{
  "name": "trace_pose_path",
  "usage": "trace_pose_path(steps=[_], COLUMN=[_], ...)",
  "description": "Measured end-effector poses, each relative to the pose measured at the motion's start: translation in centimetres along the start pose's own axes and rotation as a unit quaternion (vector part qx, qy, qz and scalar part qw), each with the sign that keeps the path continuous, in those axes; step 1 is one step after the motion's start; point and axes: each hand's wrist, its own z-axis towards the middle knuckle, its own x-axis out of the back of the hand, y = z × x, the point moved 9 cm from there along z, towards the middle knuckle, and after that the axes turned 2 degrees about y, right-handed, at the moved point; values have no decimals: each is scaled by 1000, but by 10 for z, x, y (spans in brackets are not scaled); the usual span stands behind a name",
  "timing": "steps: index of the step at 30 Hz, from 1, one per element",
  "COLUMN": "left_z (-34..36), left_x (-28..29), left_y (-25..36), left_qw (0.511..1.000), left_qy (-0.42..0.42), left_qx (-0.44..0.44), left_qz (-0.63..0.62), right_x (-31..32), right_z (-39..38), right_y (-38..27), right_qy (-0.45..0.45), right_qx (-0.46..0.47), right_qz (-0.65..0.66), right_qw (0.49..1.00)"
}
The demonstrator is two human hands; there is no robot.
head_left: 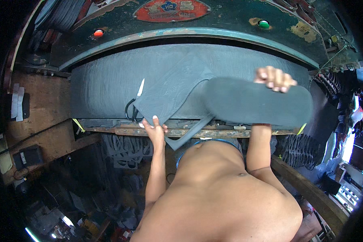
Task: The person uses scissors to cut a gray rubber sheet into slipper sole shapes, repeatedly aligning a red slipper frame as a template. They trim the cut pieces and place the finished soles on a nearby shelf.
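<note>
My right hand (275,79) has its fingers curled over the far edge of a large, grey, sole-shaped piece (258,103). The piece is raised over the right part of the work surface and slightly blurred; its underside and my thumb are hidden. At the front edge of the surface, my left hand (154,128) closes on the near corner of a thin grey sheet (169,90). A curved cut-out runs along this sheet's right side, and a narrow strip of it hangs past the front edge. Scissors (140,88) with black handles lie just left of the sheet, blades pointing away.
A green machine (234,24) with a red button (98,33) and a green button (263,24) spans the back of the grey work surface (100,80). A wooden side table (48,97) stands at the left. Cut-out scraps (300,151) hang at the right.
</note>
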Motion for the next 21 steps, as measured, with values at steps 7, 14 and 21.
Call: trace_pose_path(steps=[7,14,21], left_z=[-29,-109,-93], left_x=[-18,-60,-46], left_y=[92,133,155], left_qw=[835,856,905], left_qy=[6,-399,-311], left_qx=[-351,-254,-227], left_qz=[423,212,178], right_x=[-44,-83,-35], right_z=[-3,-93,-94], right_y=[11,169,123], right_qy=[-170,-488,-236], right_qx=[96,-97,-99], right_qz=[-354,-616,-672], right_qw=[915,611,695])
